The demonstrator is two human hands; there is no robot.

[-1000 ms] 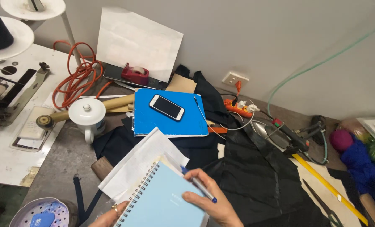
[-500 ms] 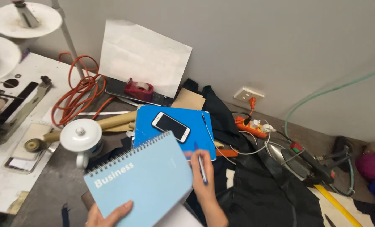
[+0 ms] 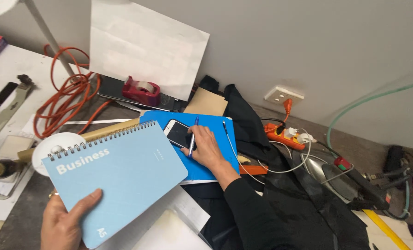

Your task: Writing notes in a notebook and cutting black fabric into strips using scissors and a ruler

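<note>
Far left: orange extension cord [image 3: 63,92] coiled on the pale counter [image 3: 12,74], beside a white round lid [image 3: 54,146] over a cardboard tube.

Lower left: left hand [image 3: 65,220], grip closed on the bottom corner of a light-blue spiral notebook [image 3: 116,173], thumb on the cover, notebook lifted and tilted above loose white sheets [image 3: 169,222].

Centre rear: white paper [image 3: 146,46] leaned on the grey wall; red tape dispenser [image 3: 141,90] in front of it.

Centre: blue folder [image 3: 215,143] lying flat, white phone [image 3: 178,133] on top of it. Right hand [image 3: 204,148] resting on the phone's lower edge, fingers pinching a blue pen [image 3: 192,134] laid across the phone; grip on the phone itself not complete.

Right: black cloth [image 3: 285,203] heaped over the counter, orange power strip [image 3: 285,134] with white charger cable, flat iron [image 3: 336,173], green hose along the wall.

Risks, judged: phone sliding off the smooth folder, with the pen occupying the fingers; pen tip scratching the screen; notebook slipping from a one-corner hold; white cable beside the wrist snagging.
</note>
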